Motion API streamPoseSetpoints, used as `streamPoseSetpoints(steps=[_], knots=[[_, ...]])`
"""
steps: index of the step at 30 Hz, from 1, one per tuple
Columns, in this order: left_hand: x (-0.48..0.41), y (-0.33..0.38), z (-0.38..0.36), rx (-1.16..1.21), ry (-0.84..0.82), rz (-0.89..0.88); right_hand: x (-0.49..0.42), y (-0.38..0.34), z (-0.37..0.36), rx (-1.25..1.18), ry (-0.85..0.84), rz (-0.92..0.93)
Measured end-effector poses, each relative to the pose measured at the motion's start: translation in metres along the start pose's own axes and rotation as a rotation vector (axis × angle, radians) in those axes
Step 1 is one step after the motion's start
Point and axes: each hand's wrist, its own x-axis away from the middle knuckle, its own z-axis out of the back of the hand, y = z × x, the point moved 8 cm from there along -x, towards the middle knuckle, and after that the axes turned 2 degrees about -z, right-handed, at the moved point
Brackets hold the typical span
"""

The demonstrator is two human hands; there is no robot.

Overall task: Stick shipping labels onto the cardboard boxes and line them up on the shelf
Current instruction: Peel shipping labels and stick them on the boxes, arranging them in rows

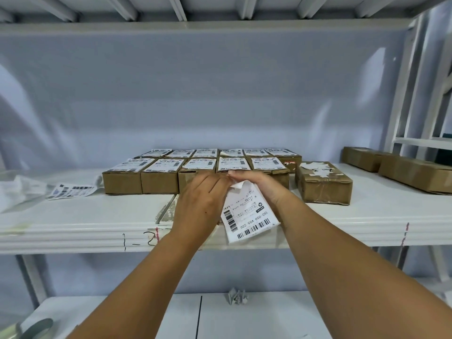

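Our R hand [254, 182] holds a label [247, 214], L hand [200, 204] at its top, by boxes [122, 183] on the shelf [342, 221].

Parcel packing and dispatch storeroom: two tidy rows of cardboard boxes [122, 183] topped with printed barcode shipping labels [231, 164] sit mid-shelf on white metal shelving [342, 223]. Unlabelled boxes [415, 176] lie toward its right edge and a loose label [71, 191] near its left edge. Hand-inked numbers [144, 241] mark the front edge. A roll of tape [36, 330] rests at the lower shelf's [269, 319] front left corner.
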Motion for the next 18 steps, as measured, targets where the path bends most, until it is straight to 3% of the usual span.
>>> streamPoseSetpoints(steps=[5, 14, 18], knots=[[0.0, -0.006, -0.001, 0.014, -0.005, 0.05, -0.008, -0.009, 0.003, 0.032, 0.027, 0.126], [0.003, 0.004, 0.002, -0.111, 0.086, -0.09, -0.01, -0.011, 0.008, 0.058, 0.073, 0.165], [0.001, 0.013, 0.007, -0.178, 0.117, -0.129, -0.01, -0.009, 0.011, -0.065, 0.104, 0.164]])
